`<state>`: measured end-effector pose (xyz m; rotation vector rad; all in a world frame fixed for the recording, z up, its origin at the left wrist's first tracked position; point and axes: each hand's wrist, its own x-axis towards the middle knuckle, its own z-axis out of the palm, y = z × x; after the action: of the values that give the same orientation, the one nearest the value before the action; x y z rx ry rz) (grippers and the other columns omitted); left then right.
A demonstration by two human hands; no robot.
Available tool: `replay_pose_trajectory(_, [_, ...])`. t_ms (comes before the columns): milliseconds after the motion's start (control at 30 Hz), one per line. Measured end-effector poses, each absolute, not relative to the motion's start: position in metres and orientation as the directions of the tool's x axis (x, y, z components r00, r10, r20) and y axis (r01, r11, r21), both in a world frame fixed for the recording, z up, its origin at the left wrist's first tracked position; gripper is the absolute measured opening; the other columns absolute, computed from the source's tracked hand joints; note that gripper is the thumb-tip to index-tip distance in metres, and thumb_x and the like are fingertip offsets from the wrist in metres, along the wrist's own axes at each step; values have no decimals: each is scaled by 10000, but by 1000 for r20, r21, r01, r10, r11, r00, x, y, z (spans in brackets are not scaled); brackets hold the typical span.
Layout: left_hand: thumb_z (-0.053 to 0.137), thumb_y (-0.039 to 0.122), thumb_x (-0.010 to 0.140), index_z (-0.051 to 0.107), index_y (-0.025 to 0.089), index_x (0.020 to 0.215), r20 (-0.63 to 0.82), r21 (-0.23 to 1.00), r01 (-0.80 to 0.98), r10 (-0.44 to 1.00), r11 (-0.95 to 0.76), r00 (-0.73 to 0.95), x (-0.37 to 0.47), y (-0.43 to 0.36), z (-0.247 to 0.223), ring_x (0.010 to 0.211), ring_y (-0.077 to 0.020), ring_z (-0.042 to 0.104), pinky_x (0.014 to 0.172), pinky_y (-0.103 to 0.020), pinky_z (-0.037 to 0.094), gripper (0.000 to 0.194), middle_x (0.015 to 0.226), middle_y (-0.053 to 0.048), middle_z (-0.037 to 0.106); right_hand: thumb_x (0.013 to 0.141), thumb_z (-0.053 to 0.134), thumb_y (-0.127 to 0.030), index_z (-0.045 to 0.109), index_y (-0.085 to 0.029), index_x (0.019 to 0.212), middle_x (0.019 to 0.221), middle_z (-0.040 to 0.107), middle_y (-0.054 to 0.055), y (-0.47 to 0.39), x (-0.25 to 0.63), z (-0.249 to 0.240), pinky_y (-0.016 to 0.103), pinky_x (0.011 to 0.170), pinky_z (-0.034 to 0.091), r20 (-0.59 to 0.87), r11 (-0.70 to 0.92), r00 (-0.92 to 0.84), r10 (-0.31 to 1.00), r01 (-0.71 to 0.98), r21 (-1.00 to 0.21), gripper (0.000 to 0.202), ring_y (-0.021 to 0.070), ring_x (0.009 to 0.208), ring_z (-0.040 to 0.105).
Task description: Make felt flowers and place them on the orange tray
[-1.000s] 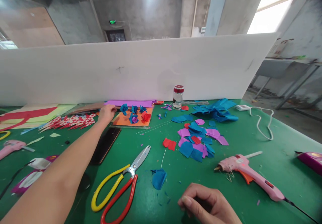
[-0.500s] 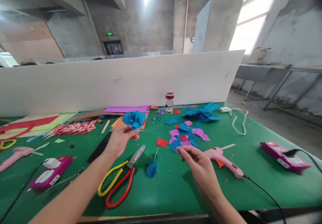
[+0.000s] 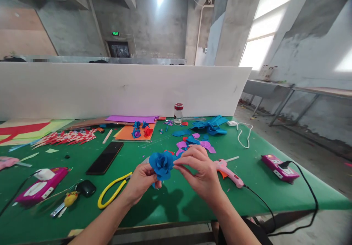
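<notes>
A blue paper flower (image 3: 161,165) with layered petals is held in front of me, its bloom tilted up toward my face. My left hand (image 3: 144,179) is closed around its base from the left. From the right, my right hand (image 3: 198,169) pinches at the edge of an outer petal with thumb and forefinger. Behind my right hand lie loose purple petals (image 3: 207,146) and blue ones. Yellow-handled scissors (image 3: 111,190) lie left of my left hand, their blades mostly hidden by it. A pink glue gun (image 3: 231,175) rests just right of my right hand.
Small finished flowers (image 3: 136,132) sit on orange paper (image 3: 121,135). A black phone (image 3: 106,158), keys with a yellow charm (image 3: 70,198) and a purple power strip (image 3: 44,186) lie left. A red-lidded jar (image 3: 178,114) stands before the white board (image 3: 123,91). Another power strip (image 3: 280,168) lies right.
My left hand has brought the flower down and to the right. My right hand has moved left and up to meet its petals. The small flowers on the orange paper have come into sight.
</notes>
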<state>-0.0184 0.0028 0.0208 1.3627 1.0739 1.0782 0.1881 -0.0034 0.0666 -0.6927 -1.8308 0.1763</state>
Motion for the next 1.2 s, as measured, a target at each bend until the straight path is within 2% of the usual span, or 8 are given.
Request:
replay_pose_trajectory(133, [745,284,616,656,225,472,36,998,51,980,-47,198,-18,1,22,452,-140,540,506,-267,433,180,451,-5,608,856,671,-244,726,-260,883,781,663,14,-5,183,60,420,937,422,797,834,-313,517,395,-386,64,180,789,579])
replay_pose_trajectory(267, [746,237,593,676,214,533,34,999,34,981,-41,192,-19,1,20,431,-128,527,476,-244,420,95,450,8,610,858,658,-221,715,-252,903,800,660,10,-7,179,61,422,986,397,778,838,-353,520,387,-384,79,165,783,595])
replay_pose_trajectory(433, [707,188,626,642,170,532,35,999,3,978,-36,205,-17,-2,21,426,-105,520,473,-215,418,116,447,16,603,849,638,-174,684,-250,923,831,669,5,-8,179,60,430,1020,374,763,845,-389,516,378,-379,115,159,803,611])
replay_pose_trajectory(667, [726,187,655,635,145,581,37,999,-10,972,-36,231,-18,-1,19,431,-89,515,485,-196,414,124,455,23,601,856,625,-179,667,-229,904,799,672,1,-10,179,63,420,1008,371,787,851,-395,474,435,-294,81,154,770,594])
replay_pose_trajectory(800, [697,162,680,658,142,633,40,999,24,969,-47,242,-19,0,15,442,-87,520,496,-197,417,65,477,27,606,885,590,-181,670,-224,904,796,677,3,-11,181,62,412,985,380,799,848,-404,446,476,-234,93,154,758,581])
replay_pose_trajectory(967, [653,125,674,618,149,584,40,998,44,970,-51,239,-18,-2,16,451,-88,519,499,-197,418,99,471,32,597,918,565,-207,679,-222,939,788,676,5,-10,183,60,398,949,395,797,844,-437,417,512,-160,118,151,737,561])
replay_pose_trajectory(1200, [672,167,652,595,157,580,1,999,45,976,-11,219,-15,-4,21,436,-92,515,481,-198,404,106,450,38,581,913,560,-183,674,-218,896,755,659,3,-10,185,60,402,965,382,777,830,-500,382,556,-50,120,156,735,538])
